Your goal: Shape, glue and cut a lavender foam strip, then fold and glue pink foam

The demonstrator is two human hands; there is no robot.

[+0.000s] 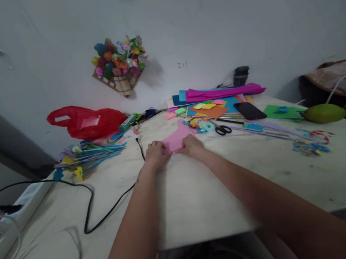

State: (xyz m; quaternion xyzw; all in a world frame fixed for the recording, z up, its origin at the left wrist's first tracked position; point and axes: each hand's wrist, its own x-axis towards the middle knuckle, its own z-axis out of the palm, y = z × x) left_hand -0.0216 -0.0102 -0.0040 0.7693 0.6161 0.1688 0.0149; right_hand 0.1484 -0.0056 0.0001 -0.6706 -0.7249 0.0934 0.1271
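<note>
A pink sheet [176, 138] lies on the pale table, its near edge between my two hands. My left hand [157, 153] grips the sheet's near left part with bent fingers. On the near right part, my right hand [190, 145] has its fingers pinched together on the same sheet. The two hands are a small gap apart. Just beyond my right hand are cut paper flowers [202, 124] and black-handled scissors [223, 129].
Left: a red plastic bag [96, 122], flowers on stems [91, 156], a black cable [89, 207] and a white power strip [28, 210]. Right: coloured sheets [219, 92], a phone [250, 110], a green oval object [325, 113] and paper scraps [310, 147].
</note>
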